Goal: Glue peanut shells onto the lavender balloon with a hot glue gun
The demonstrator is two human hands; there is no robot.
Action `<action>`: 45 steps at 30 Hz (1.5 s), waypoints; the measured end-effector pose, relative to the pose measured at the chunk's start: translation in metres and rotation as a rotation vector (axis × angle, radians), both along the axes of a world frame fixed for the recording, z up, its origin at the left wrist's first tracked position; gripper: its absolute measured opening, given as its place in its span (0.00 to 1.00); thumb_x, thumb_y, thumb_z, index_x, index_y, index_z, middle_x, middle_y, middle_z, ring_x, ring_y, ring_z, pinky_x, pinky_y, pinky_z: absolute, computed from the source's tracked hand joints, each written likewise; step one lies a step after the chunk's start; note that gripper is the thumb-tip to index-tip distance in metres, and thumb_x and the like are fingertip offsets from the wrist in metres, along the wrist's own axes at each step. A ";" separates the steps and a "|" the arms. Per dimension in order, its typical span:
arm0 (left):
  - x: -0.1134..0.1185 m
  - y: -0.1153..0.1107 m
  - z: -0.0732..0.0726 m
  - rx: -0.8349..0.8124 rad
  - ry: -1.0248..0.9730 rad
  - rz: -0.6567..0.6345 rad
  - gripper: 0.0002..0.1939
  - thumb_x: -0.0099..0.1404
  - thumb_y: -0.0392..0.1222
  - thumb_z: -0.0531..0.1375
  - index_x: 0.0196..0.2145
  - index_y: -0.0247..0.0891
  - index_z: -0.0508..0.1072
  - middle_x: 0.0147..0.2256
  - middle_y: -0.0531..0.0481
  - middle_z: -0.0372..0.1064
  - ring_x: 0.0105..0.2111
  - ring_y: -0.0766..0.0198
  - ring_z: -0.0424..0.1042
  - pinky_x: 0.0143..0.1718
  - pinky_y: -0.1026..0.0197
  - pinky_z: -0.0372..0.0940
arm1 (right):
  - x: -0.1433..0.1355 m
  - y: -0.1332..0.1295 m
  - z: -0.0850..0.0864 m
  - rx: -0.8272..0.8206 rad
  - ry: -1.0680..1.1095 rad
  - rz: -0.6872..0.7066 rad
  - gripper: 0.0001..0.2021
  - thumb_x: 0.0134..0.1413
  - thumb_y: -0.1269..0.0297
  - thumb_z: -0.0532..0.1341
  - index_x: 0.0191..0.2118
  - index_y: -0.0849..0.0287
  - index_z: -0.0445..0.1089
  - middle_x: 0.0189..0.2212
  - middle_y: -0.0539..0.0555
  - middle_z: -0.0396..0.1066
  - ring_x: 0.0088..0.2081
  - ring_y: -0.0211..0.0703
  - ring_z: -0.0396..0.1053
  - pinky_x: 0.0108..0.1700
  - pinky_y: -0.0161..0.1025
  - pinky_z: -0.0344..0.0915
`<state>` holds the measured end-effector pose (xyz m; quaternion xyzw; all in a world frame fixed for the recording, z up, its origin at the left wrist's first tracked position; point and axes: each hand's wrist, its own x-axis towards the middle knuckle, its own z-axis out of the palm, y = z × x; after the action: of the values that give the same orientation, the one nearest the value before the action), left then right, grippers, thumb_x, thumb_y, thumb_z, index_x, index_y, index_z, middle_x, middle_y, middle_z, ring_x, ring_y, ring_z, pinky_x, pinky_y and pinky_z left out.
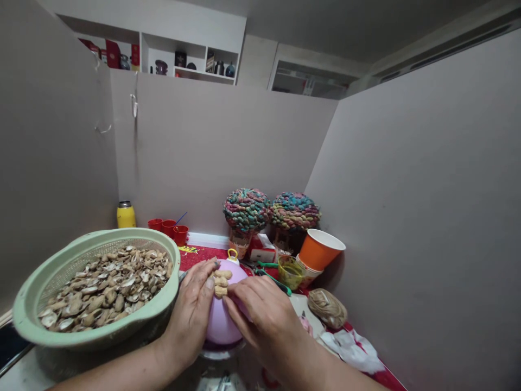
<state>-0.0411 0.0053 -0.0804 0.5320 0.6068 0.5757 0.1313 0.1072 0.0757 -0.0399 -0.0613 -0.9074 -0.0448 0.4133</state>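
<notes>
A smooth, balloon-like lilac ball [222,323] stands in front of me, with a yellow ring [232,253] on a white cap at its top. Several peanut shells [221,282] sit in a short column on its upper face. My left hand [194,304] cups the ball's left side, fingers together, thumb beside the shells. From the right, my right hand [260,309] has its fingers closed at the end of the lowest peanut shell [220,292]. Its fingertips partly hide that shell's end.
At left stands a green colander [169,304] heaped with peanut shells. Behind are red cups [180,235], a yellow bottle [126,215] and two colourful shell-covered domes [246,210]. To the right are an orange paper bucket [319,251] and a twine ball [328,308]. Grey panels [220,146] enclose the table.
</notes>
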 end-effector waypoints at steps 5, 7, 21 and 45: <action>0.000 -0.001 0.001 -0.007 -0.010 -0.008 0.26 0.73 0.53 0.44 0.59 0.40 0.67 0.61 0.44 0.62 0.63 0.55 0.54 0.67 0.43 0.43 | 0.002 0.003 0.000 -0.045 -0.007 0.054 0.10 0.67 0.71 0.53 0.35 0.61 0.68 0.29 0.55 0.70 0.31 0.44 0.64 0.35 0.41 0.60; 0.000 -0.001 0.002 -0.011 -0.017 -0.008 0.26 0.73 0.54 0.43 0.59 0.40 0.67 0.62 0.44 0.62 0.64 0.54 0.53 0.67 0.42 0.42 | 0.003 0.004 0.000 -0.038 0.009 0.082 0.10 0.67 0.72 0.53 0.36 0.61 0.70 0.29 0.55 0.70 0.30 0.43 0.64 0.35 0.41 0.60; 0.001 -0.004 0.000 0.017 -0.063 -0.007 0.28 0.72 0.57 0.42 0.59 0.43 0.68 0.61 0.45 0.64 0.64 0.52 0.55 0.67 0.42 0.43 | 0.017 -0.002 -0.015 0.199 0.061 0.136 0.11 0.58 0.76 0.58 0.46 0.70 0.71 0.35 0.63 0.73 0.37 0.51 0.69 0.38 0.48 0.68; 0.001 -0.004 0.001 -0.043 0.044 -0.053 0.31 0.73 0.56 0.38 0.61 0.40 0.66 0.63 0.46 0.61 0.66 0.53 0.50 0.68 0.41 0.39 | 0.003 -0.011 -0.013 0.219 0.000 0.082 0.11 0.61 0.73 0.57 0.46 0.71 0.72 0.43 0.66 0.76 0.46 0.55 0.70 0.47 0.50 0.72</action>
<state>-0.0397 0.0009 -0.0796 0.5575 0.6076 0.5469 0.1448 0.1097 0.0645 -0.0532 0.0214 -0.8988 -0.1268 0.4192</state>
